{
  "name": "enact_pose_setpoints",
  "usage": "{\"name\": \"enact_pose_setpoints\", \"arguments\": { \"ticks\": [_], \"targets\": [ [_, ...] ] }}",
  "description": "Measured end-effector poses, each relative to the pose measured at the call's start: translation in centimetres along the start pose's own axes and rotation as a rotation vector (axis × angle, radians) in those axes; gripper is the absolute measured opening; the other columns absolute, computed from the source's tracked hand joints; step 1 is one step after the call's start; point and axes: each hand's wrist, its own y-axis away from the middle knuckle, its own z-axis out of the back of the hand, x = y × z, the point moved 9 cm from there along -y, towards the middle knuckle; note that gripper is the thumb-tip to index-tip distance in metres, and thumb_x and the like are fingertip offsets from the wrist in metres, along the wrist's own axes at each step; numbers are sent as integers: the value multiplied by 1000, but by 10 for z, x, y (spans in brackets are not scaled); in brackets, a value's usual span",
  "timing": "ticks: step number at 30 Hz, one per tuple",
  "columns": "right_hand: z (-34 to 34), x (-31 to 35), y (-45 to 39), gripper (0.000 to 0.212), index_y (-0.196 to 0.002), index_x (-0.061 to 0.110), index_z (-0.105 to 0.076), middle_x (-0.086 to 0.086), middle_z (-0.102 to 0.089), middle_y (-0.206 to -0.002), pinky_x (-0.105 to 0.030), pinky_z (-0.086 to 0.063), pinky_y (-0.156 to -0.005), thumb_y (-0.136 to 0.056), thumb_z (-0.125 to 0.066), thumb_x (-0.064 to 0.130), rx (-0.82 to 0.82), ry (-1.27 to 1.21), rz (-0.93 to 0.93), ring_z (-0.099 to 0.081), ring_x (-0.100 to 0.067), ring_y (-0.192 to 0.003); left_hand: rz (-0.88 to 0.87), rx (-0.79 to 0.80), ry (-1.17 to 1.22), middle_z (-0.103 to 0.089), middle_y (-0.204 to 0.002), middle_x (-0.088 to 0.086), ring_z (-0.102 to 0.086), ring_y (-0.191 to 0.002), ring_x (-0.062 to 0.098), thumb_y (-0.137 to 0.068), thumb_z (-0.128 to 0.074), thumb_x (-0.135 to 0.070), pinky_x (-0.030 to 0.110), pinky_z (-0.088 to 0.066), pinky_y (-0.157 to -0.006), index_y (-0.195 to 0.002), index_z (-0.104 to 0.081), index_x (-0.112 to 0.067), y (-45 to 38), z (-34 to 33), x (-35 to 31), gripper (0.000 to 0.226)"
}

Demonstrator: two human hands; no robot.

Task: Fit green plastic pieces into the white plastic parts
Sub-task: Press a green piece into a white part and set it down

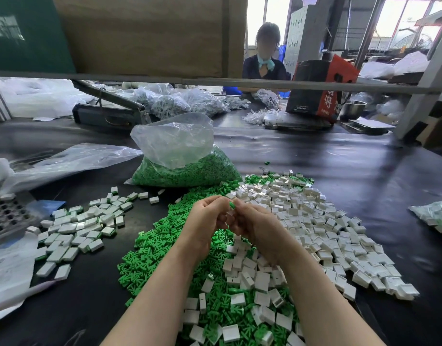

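1. Both forearms reach forward from the lower edge of the view, meeting above the heap of parts on the black bench (352, 171).
2. The left hand (206, 221) is raised with its fingers curled inward toward the right hand; what they grip is hidden, so I cannot tell.
3. The right hand (256, 224) has its fingers clamped on a green plastic piece (231, 205), with a white plastic part (230, 216) just below it between the two hands.
4. Loose green pieces (150, 260) lie under the hands; loose white parts (327, 221) spread to the right.
5. A second group of white parts (82, 226) lies to the left.
6. A clear bag of green pieces (185, 168) stands behind the heap.
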Motion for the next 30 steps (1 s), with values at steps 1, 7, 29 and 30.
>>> {"name": "enact_pose_setpoints", "arguments": {
  "ticks": [1, 7, 29, 30],
  "targets": [
    [0, 0, 0, 35, -81, 11, -63, 1, -57, -69, -24, -43, -65, -89, -54, 44, -6, 12, 1, -49, -10, -62, 2, -5, -5, -52, -62, 14, -50, -56, 27, -64, -55, -12, 39, -45, -61, -75, -58, 3, 0, 0, 0, 19],
    [1, 3, 1, 51, -92, 1, -62, -2, -51, -71, -36, -34, -69, -90, -51, 50, -44, 65, 9, -43, -15, -66, -6, -39, 12, -55, -56, 10, -53, -51, 27, -67, -58, -13, 38, -49, -63, -66, -60, -4, -1, 2, 2, 9],
    [6, -1, 2, 38, -112, -8, -63, -16, -53, -100, -45, -33, -86, -95, -55, 25, -70, -34, -7, -43, -28, -94, -22, -56, -84, -60, -60, 10, -61, -63, 30, -89, -54, 1, 39, -54, -67, -69, -59, -6, 3, 2, 4, 22],
    [6, -1, 2, 38, -112, -7, -63, -17, -54, -101, -45, -34, -87, -95, -55, 26, -70, -28, -10, -44, -28, -95, -22, -55, -89, -60, -60, 10, -61, -63, 30, -89, -54, 1, 38, -54, -67, -69, -59, -6, 3, 2, 4, 22]
  ]
}}
